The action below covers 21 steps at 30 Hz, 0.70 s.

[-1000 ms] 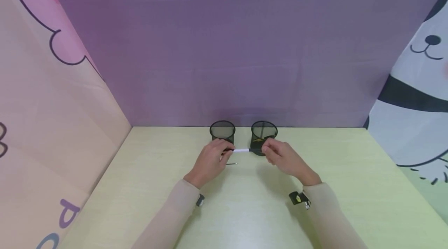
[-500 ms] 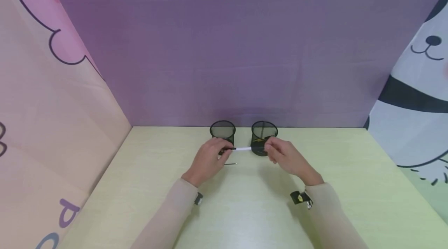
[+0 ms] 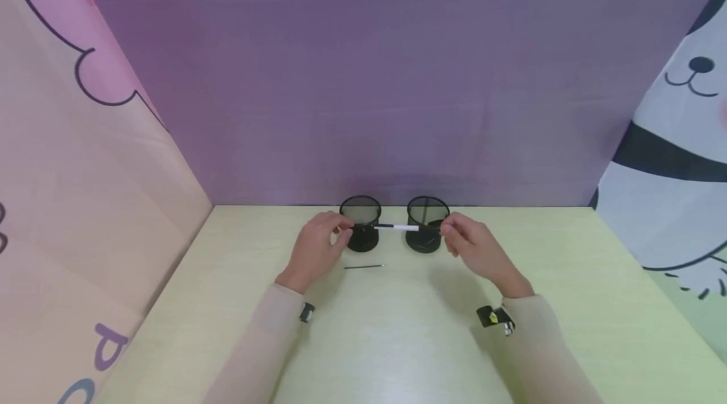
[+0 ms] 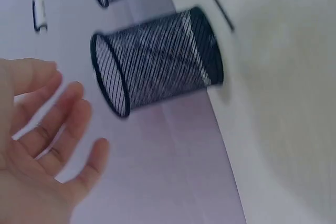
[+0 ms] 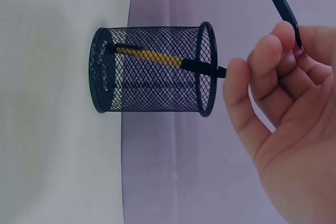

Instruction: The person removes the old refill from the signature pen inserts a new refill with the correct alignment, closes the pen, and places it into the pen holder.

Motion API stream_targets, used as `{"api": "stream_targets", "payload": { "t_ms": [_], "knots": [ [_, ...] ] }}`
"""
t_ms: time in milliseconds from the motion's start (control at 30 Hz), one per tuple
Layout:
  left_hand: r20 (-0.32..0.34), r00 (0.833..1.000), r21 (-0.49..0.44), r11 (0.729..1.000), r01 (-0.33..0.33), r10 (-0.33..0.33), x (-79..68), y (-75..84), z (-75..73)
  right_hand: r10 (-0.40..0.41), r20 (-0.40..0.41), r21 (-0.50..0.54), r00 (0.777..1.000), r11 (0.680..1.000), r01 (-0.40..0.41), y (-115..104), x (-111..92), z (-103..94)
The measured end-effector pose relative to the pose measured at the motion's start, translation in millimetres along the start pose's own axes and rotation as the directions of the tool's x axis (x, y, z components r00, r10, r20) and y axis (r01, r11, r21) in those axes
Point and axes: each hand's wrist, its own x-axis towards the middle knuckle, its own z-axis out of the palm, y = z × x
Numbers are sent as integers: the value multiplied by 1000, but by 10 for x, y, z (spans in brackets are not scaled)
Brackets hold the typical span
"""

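Note:
My right hand (image 3: 474,246) pinches one dark end of a white-and-black pen (image 3: 404,228) between thumb and fingertips. The pen lies level in front of the two black mesh cups, its other end pointing left. My left hand (image 3: 318,246) is beside the left mesh cup (image 3: 363,243), fingers loosely bent. In the left wrist view nothing sits between those fingers, and the pen's clip end (image 4: 39,19) is apart from them. The right mesh cup (image 5: 157,95) stands behind the right hand and holds a yellow-and-black pen (image 5: 157,57).
A thin dark stick (image 3: 365,266) with a light tip, like a pen refill, lies on the pale table (image 3: 397,341) in front of the left cup. A purple backdrop (image 3: 397,107) rises behind the cups, with printed panels at both sides.
My left hand has let go of the pen and drawn away to the left, uncovering the left cup and the thin stick. My right hand has shifted slightly right and up with the pen.

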Motion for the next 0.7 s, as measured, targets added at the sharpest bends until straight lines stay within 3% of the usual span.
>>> {"api": "stream_targets", "payload": {
  "t_ms": [133, 267, 533, 700],
  "knots": [
    [31, 994, 9, 995, 104, -104, 6, -143, -85, 4, -94, 4, 996, 1000, -4, -4, 1, -35],
    [111, 976, 72, 981, 179, -186, -15, -261, -97, 39, -180, -17, 983, 999, -43, -11, -14, -80],
    [277, 916, 190, 951, 243, -289, -74, -365, -8, 75, -310, -10, 948, 997, -82, 48, -21, -157],
    [334, 893, 222, 946, 235, -300, -126, -382, 32, 109, -354, -50, 929, 990, -135, 53, -26, -178]
  ]
}}
